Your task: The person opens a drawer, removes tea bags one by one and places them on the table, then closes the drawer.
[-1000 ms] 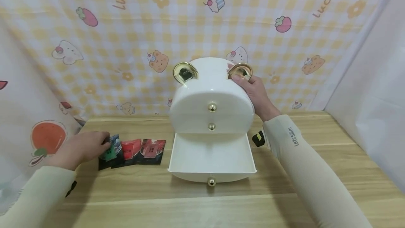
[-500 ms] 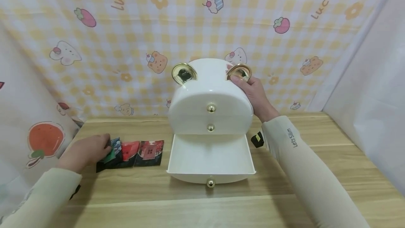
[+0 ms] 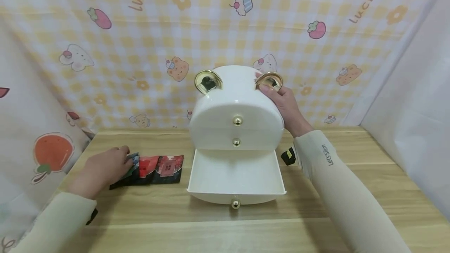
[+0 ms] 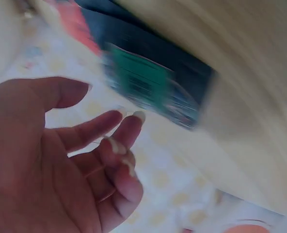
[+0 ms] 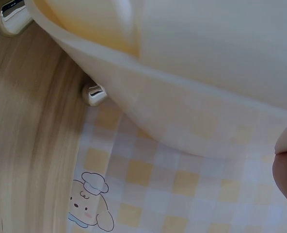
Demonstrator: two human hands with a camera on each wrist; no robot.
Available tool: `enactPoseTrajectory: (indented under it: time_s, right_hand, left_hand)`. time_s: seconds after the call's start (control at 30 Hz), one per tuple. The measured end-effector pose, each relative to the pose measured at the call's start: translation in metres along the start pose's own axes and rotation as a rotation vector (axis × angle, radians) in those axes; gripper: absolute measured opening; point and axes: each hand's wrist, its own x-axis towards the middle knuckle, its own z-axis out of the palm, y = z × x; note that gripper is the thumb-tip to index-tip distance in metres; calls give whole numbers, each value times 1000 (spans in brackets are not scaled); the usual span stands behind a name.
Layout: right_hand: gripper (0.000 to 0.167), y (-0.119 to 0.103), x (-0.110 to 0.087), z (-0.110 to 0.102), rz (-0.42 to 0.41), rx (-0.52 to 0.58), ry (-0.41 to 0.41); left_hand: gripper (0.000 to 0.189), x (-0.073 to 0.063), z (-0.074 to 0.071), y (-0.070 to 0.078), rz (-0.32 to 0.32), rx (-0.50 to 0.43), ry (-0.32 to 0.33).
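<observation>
A white drawer box (image 3: 236, 106) with gold ear-like rings and gold ball knobs stands mid-table, its bottom drawer (image 3: 237, 171) pulled out and nothing in it. My right hand (image 3: 290, 110) grips the upper right of the box beside the gold ring; its thumb lies in front, its fingers mostly hidden behind. To the left, my left hand (image 3: 105, 169) is over a row of packets. Its fingers are loosely bent, with the thumb apart, close beside the green-labelled packet (image 4: 141, 80). That packet overlaps a red-and-black packet (image 3: 147, 167); another red-and-black packet (image 3: 169, 169) lies nearest the box.
Behind the wooden table (image 3: 158, 229) hangs a yellow checked curtain (image 3: 218, 30). White cloth (image 3: 411, 89) closes off the right side, and a printed white sheet (image 3: 21, 112) the left. A small black object (image 3: 288, 156) with a yellow mark shows by the right sleeve.
My left hand has moved slightly right over the packets and now covers more of the green-labelled one, which has shifted a little to the right. The right hand keeps its grip.
</observation>
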Motion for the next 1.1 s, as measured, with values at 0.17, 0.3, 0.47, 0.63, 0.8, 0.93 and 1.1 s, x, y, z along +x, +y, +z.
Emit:
enactPoseTrajectory:
  time_s: [0.17, 0.3, 0.47, 0.63, 0.8, 0.93, 1.1]
  right_hand:
    - [46, 0, -1, -1, 0, 13, -7]
    - [45, 1, -1, -1, -1, -11, -2]
    - [44, 1, 0, -1, -13, -41, 5]
    - [43, 0, 1, -1, -21, -38, 7]
    - [44, 1, 0, -1, -27, -36, 6]
    - [44, 1, 0, 0, -27, -28, -1]
    - [43, 1, 0, -1, -32, -37, 5]
  left_hand:
    - [33, -14, -10, 33, 23, -67, 109]
    - [30, -24, -16, 51, 60, -235, 72]
    - [28, -37, -21, 72, 98, -354, 63]
    - [24, -51, -23, 95, 118, -405, 62]
    - [22, -59, -15, 108, 154, -520, -28]
    - [28, -63, -3, 112, 322, -753, -223]
    - [31, -70, 10, 129, 499, -988, -431]
